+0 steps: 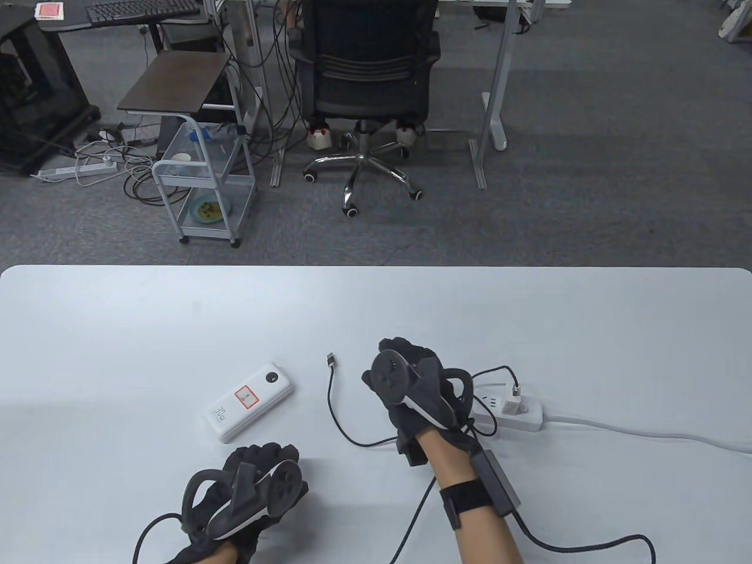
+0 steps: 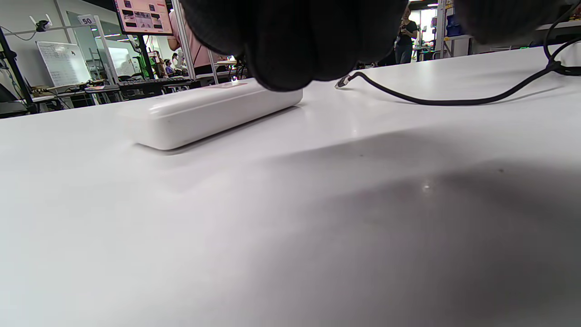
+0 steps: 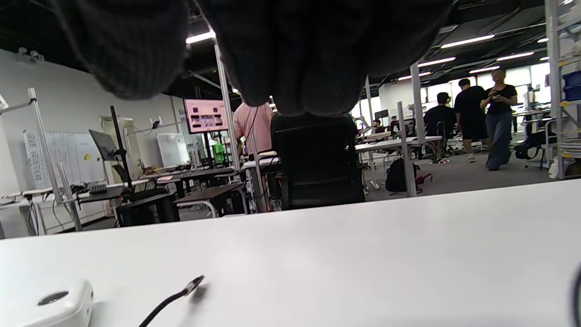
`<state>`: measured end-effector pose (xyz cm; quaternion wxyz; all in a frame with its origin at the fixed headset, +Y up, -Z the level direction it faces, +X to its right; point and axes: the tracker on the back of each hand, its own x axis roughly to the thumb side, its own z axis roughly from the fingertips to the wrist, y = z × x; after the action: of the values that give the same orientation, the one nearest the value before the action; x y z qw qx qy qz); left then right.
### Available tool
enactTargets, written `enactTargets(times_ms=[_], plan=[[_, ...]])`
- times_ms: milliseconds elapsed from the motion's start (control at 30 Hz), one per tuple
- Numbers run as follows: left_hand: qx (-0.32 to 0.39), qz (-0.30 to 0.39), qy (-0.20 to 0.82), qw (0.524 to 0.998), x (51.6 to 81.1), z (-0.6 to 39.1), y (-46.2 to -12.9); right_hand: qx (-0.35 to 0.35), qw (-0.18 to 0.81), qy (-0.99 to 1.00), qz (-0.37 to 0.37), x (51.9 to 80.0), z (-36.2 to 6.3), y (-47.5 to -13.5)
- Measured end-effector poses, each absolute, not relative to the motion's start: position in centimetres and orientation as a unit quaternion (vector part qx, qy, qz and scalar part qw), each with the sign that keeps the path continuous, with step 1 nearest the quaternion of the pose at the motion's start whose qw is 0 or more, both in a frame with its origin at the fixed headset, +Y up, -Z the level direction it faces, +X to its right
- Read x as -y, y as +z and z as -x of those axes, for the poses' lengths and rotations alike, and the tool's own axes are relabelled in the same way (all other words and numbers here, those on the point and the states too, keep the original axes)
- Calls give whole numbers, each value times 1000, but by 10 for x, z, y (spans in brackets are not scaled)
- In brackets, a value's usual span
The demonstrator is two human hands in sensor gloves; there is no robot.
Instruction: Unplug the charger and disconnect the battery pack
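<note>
Battery pack (image 1: 249,401) already free at lower left of frame, cable end (image 1: 331,359) loose on desk (image 1: 176,317) beside it; charger (image 1: 512,403) seated in power strip (image 1: 531,416) at right. Left hand (image 1: 252,496) and right hand (image 1: 414,390) both curled, apparently holding nothing. For the pull: pin strip, pinch charger body, draw straight up.

Beyond the white table (image 1: 176,317), grey carpet is seen. A black office chair (image 1: 367,70) on a chrome 5-star base is parked at a desk w/ white legs. To its left, a white wheeled cart (image 1: 202,188) carries a paper cup and a plate; a brown side table (image 1: 173,82) stands behind it. A white floor power strip (image 1: 76,170) lies among tangled cables. 3 standing persons (image 3: 497,118) are visible in the right wrist view.
</note>
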<state>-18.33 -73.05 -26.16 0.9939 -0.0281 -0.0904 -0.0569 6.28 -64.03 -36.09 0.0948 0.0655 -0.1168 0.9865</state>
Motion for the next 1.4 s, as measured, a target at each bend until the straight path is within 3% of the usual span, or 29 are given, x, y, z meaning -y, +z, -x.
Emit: enactTargets(times_ms=[167, 300, 567, 767, 1100, 1400], plan=[[89, 30, -61, 994, 730, 182, -261, 147, 81, 985, -29, 625, -106, -339], [89, 34, -61, 994, 730, 182, -261, 133, 31, 991, 5, 628, -142, -332], [88, 38, -70, 993, 730, 180, -260, 103, -13, 990, 96, 659, -210, -330], [89, 44, -72, 992, 731, 179, -260, 33, 75, 988, 134, 689, -258, -336], [83, 57, -79, 992, 733, 183, -265, -47, -1, 989, 138, 734, -266, -355], [96, 56, -88, 990, 732, 178, -265, -98, -15, 988, 115, 749, -254, -377]])
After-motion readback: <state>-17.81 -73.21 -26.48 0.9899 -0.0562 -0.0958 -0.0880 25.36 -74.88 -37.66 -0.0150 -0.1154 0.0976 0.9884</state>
